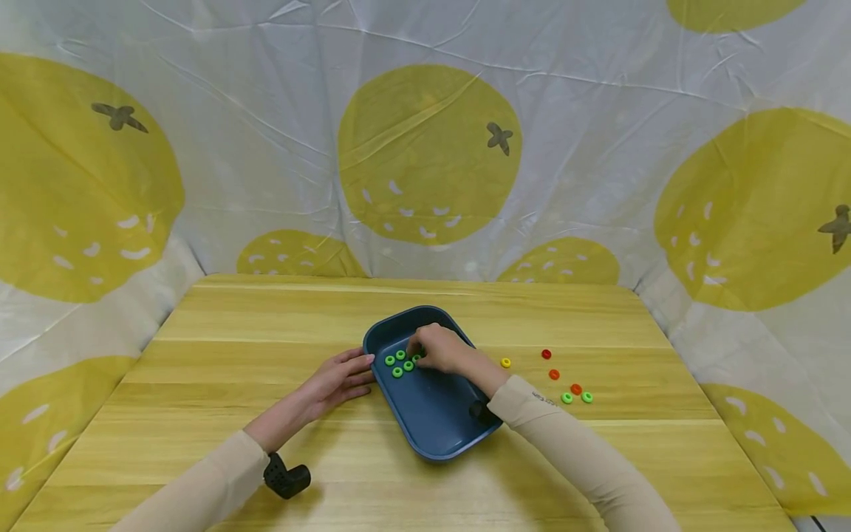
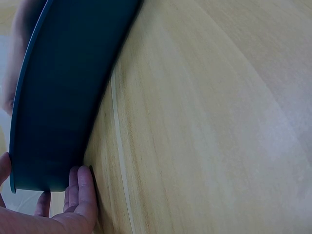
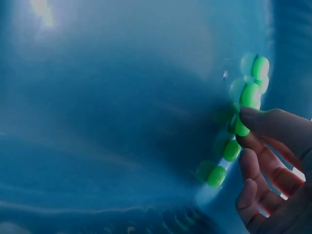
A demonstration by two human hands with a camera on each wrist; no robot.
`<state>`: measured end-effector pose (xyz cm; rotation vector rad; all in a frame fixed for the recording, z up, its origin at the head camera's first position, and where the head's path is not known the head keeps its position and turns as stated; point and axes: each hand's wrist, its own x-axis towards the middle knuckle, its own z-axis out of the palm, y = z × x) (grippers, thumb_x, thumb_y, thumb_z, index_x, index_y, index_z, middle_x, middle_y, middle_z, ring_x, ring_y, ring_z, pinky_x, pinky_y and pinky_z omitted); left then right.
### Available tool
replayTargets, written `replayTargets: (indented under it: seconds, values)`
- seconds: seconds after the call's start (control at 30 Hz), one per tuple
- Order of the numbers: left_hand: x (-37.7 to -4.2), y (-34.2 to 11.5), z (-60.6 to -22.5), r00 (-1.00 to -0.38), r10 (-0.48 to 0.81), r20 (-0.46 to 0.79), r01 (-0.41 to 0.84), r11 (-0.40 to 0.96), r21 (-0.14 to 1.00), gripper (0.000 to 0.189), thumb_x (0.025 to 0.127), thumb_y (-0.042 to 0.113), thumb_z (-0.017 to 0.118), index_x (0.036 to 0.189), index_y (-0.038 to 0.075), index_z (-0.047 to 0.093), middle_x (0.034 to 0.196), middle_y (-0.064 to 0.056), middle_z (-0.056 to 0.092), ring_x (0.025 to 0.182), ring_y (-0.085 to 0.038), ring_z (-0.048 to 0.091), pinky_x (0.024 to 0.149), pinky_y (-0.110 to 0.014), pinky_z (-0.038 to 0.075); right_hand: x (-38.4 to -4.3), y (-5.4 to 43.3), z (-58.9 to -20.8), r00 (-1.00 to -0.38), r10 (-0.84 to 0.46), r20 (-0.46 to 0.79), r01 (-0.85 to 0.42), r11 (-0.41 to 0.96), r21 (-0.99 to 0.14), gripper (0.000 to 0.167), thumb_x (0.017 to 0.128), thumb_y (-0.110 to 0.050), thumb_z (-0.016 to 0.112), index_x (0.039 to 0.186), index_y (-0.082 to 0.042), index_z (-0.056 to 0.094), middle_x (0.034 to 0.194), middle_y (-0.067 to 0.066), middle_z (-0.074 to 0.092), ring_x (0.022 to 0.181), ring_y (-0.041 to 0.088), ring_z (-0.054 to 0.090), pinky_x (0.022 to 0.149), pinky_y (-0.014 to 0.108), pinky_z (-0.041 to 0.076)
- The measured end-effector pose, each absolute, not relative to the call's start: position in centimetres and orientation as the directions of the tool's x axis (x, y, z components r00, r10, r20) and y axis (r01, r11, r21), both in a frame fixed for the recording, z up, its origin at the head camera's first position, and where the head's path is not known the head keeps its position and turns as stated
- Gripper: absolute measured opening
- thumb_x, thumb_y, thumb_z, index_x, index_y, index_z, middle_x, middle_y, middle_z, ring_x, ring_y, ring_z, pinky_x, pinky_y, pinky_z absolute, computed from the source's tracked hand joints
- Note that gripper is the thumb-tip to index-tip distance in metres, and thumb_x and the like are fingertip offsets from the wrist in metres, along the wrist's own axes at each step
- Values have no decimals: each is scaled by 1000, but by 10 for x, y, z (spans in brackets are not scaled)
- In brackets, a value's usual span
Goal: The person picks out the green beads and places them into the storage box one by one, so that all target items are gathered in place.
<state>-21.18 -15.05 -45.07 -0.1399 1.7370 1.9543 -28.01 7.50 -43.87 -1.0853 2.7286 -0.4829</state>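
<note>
Right hand (image 1: 439,349) pinches a green ring (image 3: 243,127) inside the dark-blue tray (image 1: 435,417), among other green rings (image 1: 397,372); left hand (image 1: 340,380), fingers straight, rests against the tray's side. Ring looks light, stiff, smooth, probably slippery, hardly fragile; best hold: thumb and fingertip across its outer edge. Tray looks rigid; steady by rim.

The person wears beige, close-fitting long sleeves, the left sleeve (image 1: 206,476) plain and the right sleeve (image 1: 585,458) marked with small dark lettering (image 1: 545,399) near its cuff. A matte black, elbow-shaped wrist unit (image 1: 287,476), dotted with small holes, sits at the left cuff; another black piece (image 1: 480,411) shows by the right one.
</note>
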Motion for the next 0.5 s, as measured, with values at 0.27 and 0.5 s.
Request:
replayTargets:
  seconds: [0.27, 0.5]
  values:
    - [-212, -150, -449, -859, 310, -407, -440, -40, 897, 67, 97, 32, 49, 149, 2, 18, 145, -23, 39, 113, -18, 58, 109, -48, 36, -281, 76, -441, -719, -694, -46, -638, 685, -352, 18, 82, -11, 71, 100, -11, 73, 99, 1, 72, 89, 10, 64, 76, 21, 54]
    - [-212, -150, -450, -859, 311, -406, -440, -43, 897, 67, 97, 32, 49, 149, 2, 18, 145, -23, 39, 115, -19, 57, 109, -48, 36, -280, 80, -438, -731, -683, -5, -625, 672, -397, 18, 83, -12, 71, 100, -11, 73, 98, 1, 72, 84, 11, 64, 72, 21, 53]
